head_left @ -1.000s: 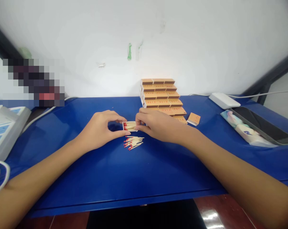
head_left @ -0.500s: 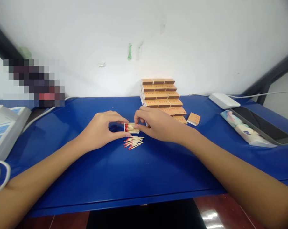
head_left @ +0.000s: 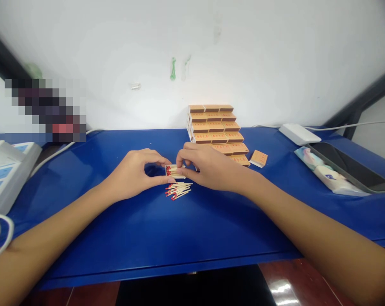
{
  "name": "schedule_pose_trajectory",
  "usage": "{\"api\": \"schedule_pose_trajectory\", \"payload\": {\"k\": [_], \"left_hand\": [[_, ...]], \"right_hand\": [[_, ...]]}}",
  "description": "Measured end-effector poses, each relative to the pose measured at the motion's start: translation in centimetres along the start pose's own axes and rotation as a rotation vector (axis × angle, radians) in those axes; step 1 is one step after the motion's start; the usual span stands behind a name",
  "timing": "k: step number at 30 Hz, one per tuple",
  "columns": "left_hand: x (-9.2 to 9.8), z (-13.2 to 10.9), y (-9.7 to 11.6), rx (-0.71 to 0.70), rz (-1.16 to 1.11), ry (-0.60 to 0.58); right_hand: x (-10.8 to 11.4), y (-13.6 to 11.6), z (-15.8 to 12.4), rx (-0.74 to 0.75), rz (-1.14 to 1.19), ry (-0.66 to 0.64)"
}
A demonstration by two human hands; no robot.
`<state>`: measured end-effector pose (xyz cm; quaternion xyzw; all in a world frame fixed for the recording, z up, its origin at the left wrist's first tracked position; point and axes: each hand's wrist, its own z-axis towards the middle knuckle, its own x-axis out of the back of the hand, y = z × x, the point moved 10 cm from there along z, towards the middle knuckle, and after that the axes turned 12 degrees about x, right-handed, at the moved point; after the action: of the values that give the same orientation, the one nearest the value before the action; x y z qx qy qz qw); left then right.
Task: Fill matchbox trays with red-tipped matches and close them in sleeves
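Note:
A small white matchbox tray (head_left: 176, 177) holds red-tipped matches (head_left: 170, 170). My left hand (head_left: 138, 174) grips the tray's left end between thumb and fingers. Over the tray's right part, my right hand (head_left: 205, 166) has thumb and fingertips brought together at the matches; whether a match is pinched between them is too small to tell. Just in front of the tray, a loose pile of matches (head_left: 180, 190) lies on the blue table (head_left: 154, 238), heads toward the left.
Behind my right hand, orange matchboxes (head_left: 218, 126) rise in steps against the wall. One matchbox (head_left: 259, 158) lies apart. Further right are a white device (head_left: 299, 134), a tissue pack (head_left: 329, 176) and a phone (head_left: 352, 165). A power strip (head_left: 7, 170) stands left.
My right hand has shifted slightly left over the tray, its fingertips now further across the matches. My left hand has stayed at the tray.

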<state>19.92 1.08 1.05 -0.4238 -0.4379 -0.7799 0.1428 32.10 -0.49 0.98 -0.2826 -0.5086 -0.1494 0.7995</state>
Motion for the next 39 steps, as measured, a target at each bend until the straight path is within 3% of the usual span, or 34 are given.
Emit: {"api": "schedule_pose_trajectory", "payload": {"k": [17, 29, 39], "left_hand": [[0.3, 0.0, 0.3, 0.003, 0.0, 0.022], [0.3, -0.1, 0.3, -0.007, 0.005, 0.027], [0.5, -0.1, 0.0, 0.022, 0.008, 0.048]], "right_hand": [[0.6, 0.3, -0.2, 0.004, -0.004, 0.024], [-0.1, 1.5, -0.4, -0.074, -0.022, -0.052], [0.4, 0.8, -0.1, -0.041, -0.046, 0.011]]}}
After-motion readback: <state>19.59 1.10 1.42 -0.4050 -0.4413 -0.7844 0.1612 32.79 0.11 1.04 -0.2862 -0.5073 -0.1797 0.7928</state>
